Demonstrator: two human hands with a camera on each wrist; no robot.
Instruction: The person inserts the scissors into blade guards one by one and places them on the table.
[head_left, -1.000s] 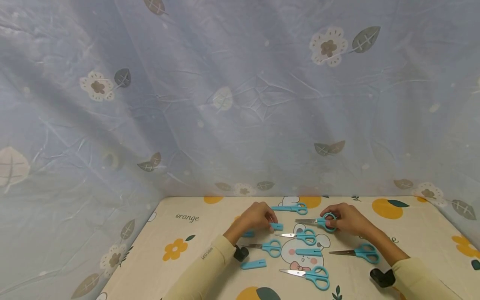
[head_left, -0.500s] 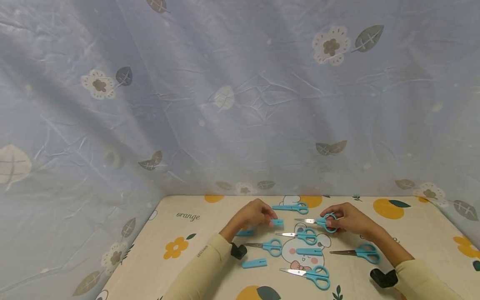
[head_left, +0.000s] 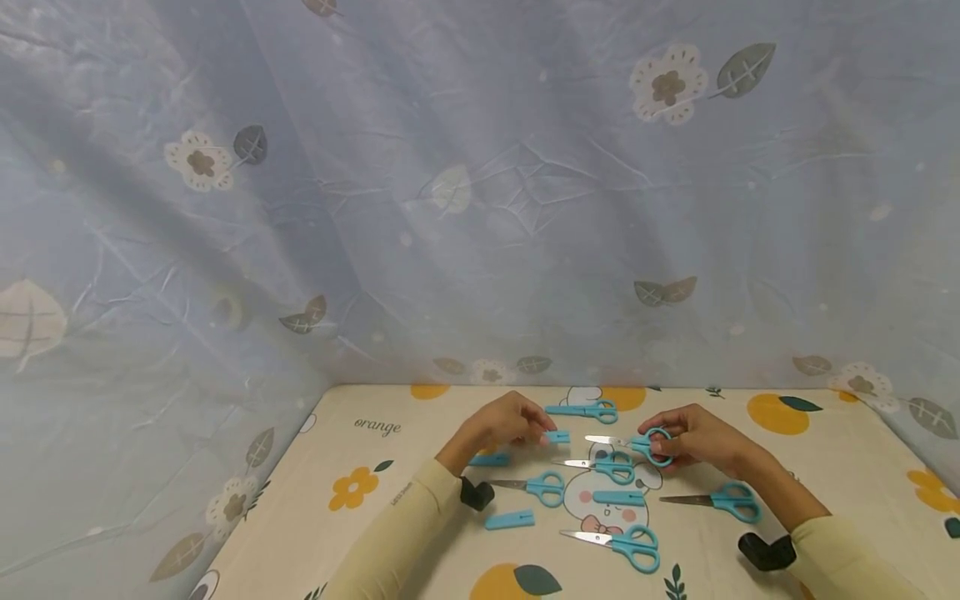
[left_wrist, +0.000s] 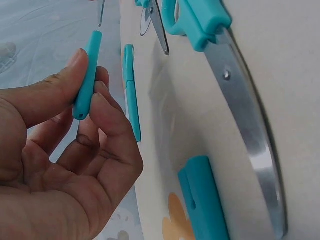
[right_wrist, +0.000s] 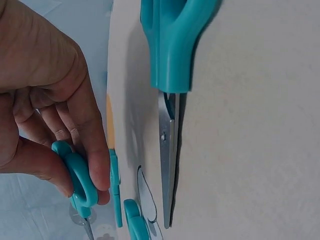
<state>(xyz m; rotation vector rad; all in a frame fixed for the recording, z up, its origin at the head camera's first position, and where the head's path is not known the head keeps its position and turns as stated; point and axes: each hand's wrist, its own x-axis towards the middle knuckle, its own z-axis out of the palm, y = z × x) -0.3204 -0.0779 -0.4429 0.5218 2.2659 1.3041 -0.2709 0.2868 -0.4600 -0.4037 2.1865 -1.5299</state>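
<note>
In the head view my left hand (head_left: 513, 421) pinches a light-blue scissors blade cover (head_left: 557, 437) between thumb and fingers. The left wrist view shows this cover (left_wrist: 88, 75) held clear of the table. My right hand (head_left: 697, 437) grips a pair of scissors (head_left: 639, 442) by its blue handles, blades pointing left toward the cover. A small gap separates the blade tips from the cover. In the right wrist view, thumb and fingers hold the handle loops (right_wrist: 82, 180). Beneath the hands lie uncovered scissors (head_left: 617, 468).
Covered scissors (head_left: 581, 411) lie at the back. More bare scissors (head_left: 547, 489) lie near my left wrist, others (head_left: 637, 546) in front, and another pair (head_left: 735, 502) at right. Loose covers (head_left: 510, 520) lie among them. A patterned cloth (head_left: 405, 533) covers the table; a curtain (head_left: 480, 250) hangs behind.
My left hand has lifted the blade cover slightly. The scissors in my right hand have shifted a little left, and the gap between blades and cover looks smaller.
</note>
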